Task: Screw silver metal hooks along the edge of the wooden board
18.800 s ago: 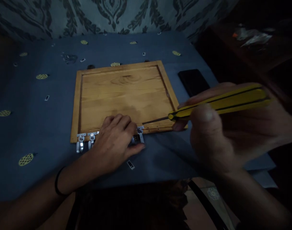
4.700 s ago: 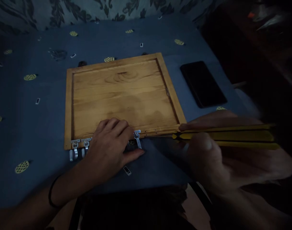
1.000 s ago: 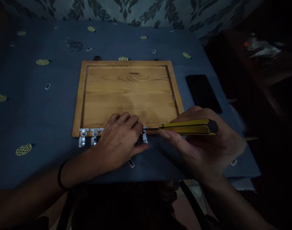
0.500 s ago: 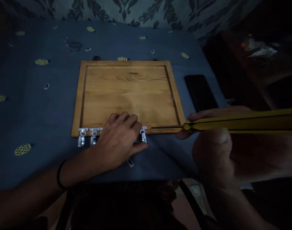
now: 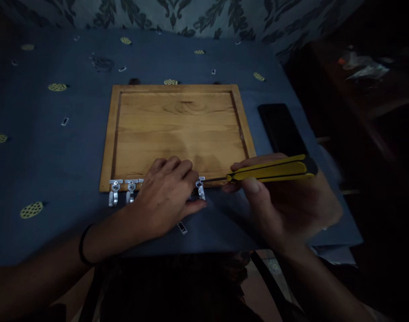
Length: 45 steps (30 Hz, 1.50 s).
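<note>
Wooden board (image 5: 180, 134) lies flat on a blue cloth (image 5: 86, 152), its raised frame facing up and its long front edge toward the person. At the far left of that edge, the first hook (image 5: 114, 193) is fixed to the frame, its curved end sticking out past the wood. Just beside it, the second hook (image 5: 131, 192) sits the same way. Next comes the left hand (image 5: 167, 197), laid over the middle of the front edge, fingers bent on top of the frame and thumb stretched to the right below it; a dark band (image 5: 83, 246) circles the wrist. Whether these fingers pinch anything cannot be told, since the hand hides what is under it. Right of the knuckles, near the thumb, the last hook (image 5: 200, 188) shows at the edge. Screwdriver (image 5: 271, 171) comes in from the right, almost level, its thin shaft reaching over the front edge to this hook; whether the tip sits in a screw is too small to tell. The right hand (image 5: 291, 208) is closed around the yellow and black handle, right of the hook and near the board's front corner. Behind that hand, right of the board, lies a dark phone (image 5: 281, 125).
</note>
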Tool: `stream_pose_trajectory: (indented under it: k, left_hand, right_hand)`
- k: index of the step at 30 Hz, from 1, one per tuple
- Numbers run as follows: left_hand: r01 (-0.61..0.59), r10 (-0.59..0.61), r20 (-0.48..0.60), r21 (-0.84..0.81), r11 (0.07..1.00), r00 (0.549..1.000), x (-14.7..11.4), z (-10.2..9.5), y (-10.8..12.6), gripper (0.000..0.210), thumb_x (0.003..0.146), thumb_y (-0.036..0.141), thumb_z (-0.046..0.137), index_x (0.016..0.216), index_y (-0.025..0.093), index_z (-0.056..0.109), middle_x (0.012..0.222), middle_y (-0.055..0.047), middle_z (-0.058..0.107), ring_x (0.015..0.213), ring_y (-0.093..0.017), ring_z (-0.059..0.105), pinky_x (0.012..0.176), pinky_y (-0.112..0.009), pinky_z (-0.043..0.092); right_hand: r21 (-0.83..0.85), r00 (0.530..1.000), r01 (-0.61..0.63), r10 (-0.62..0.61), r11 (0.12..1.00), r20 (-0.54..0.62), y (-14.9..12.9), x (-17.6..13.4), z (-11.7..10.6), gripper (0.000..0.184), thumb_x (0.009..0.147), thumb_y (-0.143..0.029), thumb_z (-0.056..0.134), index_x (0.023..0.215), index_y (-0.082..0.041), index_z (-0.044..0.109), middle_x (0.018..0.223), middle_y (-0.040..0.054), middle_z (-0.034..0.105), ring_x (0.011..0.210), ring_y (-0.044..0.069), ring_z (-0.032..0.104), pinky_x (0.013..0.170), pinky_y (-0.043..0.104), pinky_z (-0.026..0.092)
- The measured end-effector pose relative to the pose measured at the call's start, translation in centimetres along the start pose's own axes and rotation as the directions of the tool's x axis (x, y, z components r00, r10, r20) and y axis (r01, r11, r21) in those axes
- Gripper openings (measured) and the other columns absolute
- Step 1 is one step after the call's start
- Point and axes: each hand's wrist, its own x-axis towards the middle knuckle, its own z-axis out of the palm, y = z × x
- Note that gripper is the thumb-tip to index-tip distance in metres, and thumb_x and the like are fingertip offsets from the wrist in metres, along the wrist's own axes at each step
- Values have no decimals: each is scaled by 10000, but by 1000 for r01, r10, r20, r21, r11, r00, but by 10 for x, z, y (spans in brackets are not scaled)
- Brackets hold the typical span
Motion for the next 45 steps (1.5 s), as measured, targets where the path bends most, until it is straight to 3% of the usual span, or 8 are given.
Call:
stream_pose_trajectory:
  k: [11,18,27,34,45]
  left_hand:
    - [10,-10,20,1,1000,1000,0,0,0,385,862,475,761,1035,139,686,1011,-79,674,1021,-302,602,877,-432,463]
    - [-2,2,9,2,1000,1000,-1,0,-1,373,869,501,745,986,154,671,987,-69,664,995,-285,597,860,-413,461]
    - [-3,3,3,-10,1000,1000,0,-1,-2,358,867,482,751,988,156,668,978,-64,660,987,-278,593,858,-409,460]
    - [-2,2,8,-25,1000,1000,0,-2,-2,341,868,465,755,981,156,669,980,-64,654,982,-276,589,855,-407,457]
    - [7,-6,34,-20,1000,999,1,-3,-2,342,866,456,757,1004,156,670,997,-66,655,1002,-288,592,884,-433,473]
  right_hand:
    - [-5,999,34,-33,999,26,4,-1,4,114,905,-253,720,1014,-262,688,904,-10,742,654,139,709,597,298,603]
    - [-13,996,-22,20,1000,-90,3,-2,2,101,896,-291,731,987,-289,687,865,-11,733,606,157,695,529,326,588]
    - [-46,996,-84,82,995,-40,9,-9,0,177,894,-354,733,1009,-263,635,870,-13,745,674,177,726,567,321,589]
    - [-46,996,-51,47,998,-81,8,-7,1,103,901,-311,722,947,-270,639,826,-28,721,631,161,701,576,328,582]
    - [-126,996,-67,59,990,-59,9,-7,2,169,903,-387,718,939,-255,620,825,-9,716,651,162,682,570,314,553]
